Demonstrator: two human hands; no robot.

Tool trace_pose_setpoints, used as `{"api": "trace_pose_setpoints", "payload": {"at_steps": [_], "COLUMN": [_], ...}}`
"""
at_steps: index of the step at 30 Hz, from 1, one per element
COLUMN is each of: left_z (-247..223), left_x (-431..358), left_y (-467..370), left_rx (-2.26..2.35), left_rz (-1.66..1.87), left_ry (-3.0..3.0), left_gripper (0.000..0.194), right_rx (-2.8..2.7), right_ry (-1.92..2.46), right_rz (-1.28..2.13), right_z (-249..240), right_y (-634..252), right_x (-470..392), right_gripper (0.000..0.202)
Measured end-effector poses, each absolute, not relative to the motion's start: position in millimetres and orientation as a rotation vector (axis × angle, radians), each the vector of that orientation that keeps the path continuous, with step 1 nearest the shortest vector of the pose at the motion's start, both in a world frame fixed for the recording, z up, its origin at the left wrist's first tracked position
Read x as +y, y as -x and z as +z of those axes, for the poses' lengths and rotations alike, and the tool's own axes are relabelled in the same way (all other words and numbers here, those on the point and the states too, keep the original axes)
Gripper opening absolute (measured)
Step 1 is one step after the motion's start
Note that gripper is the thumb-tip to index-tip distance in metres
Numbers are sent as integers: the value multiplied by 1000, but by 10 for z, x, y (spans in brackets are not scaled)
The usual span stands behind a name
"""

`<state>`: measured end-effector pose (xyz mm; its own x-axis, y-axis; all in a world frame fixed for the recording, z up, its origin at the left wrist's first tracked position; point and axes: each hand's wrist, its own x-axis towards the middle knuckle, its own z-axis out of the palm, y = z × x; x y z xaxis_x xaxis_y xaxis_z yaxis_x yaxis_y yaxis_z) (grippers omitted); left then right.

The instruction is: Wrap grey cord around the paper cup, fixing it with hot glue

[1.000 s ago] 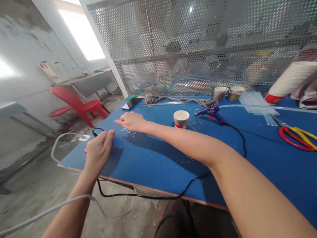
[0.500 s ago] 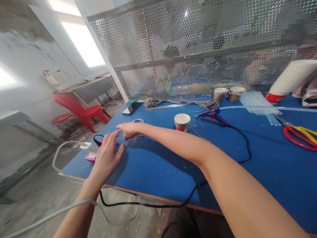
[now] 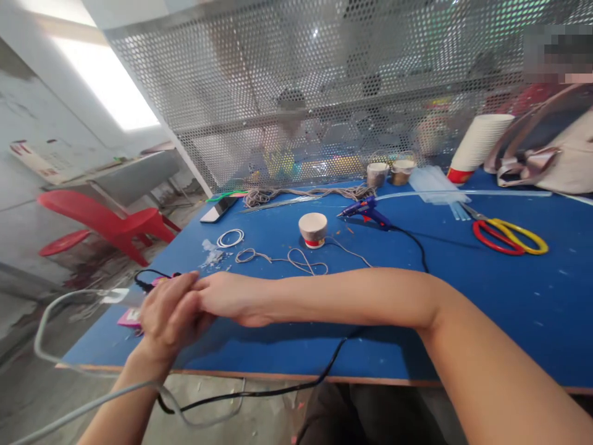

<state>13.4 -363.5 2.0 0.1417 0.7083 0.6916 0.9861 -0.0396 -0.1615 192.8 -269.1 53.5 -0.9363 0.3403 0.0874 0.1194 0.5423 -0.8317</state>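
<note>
At the left part of the blue table, my left hand [image 3: 169, 312] and my right hand [image 3: 225, 296] meet, close to a pink power strip [image 3: 130, 318]. The right fingers are tucked behind the left ones, and whatever they touch is hidden. A white coil of cord [image 3: 230, 238] and some clear scraps [image 3: 212, 254] lie just beyond. Thin grey string [image 3: 301, 262] runs loosely across the table to a cup [image 3: 313, 230] wrapped in cord above a red base. A blue glue gun [image 3: 365, 212] lies to the right of the cup.
Red-and-yellow scissors [image 3: 509, 237], stacked paper cups [image 3: 479, 148] and a bag [image 3: 565, 142] are at the right. A phone [image 3: 217, 210] and cord bundle [image 3: 264, 196] lie near the mesh screen [image 3: 231, 93]. Cables cross the table's front edge. A person is behind the screen.
My right hand has drawn back toward me and now meets my left hand. The white coil and loose string have come into fuller sight. The view has turned rightward.
</note>
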Motion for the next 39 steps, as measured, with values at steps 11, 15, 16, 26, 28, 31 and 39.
{"api": "trace_pose_setpoints", "payload": {"at_steps": [11,15,16,26,28,31,39], "left_z": [167,192,187,210,323,478,417], "left_x": [-3622,-3159,-3036,-2647,-2740,-2783,-2606], "left_y": [-315,-477,-504,-973,-1098,-1142,-863], "left_rx": [-1722,-1891,-1930,-1895,-1864,-1986,-2334], "left_rz": [-318,-131,-69,136,16,-195,-453], "left_ry": [1896,2102,2100,2734,3056,3252,2634], "left_gripper": [27,32,32,22,25,25,27], "right_rx": [-2875,-2796,-2775,-2558,-2475,-2415,-2631], "right_ry": [283,546,590,844,887,961,883], "right_rz": [1352,1179,1161,1316,1390,1348,760], "right_z": [329,260,240,165,187,202,157], "right_y": [-3288,-3628,-3709,-4269,-4312,-4328,-4033], "right_x": [-2465,-2352,-2335,-2211,-2181,-2136,-2041], "right_gripper": [30,28,27,27,31,33,23]}}
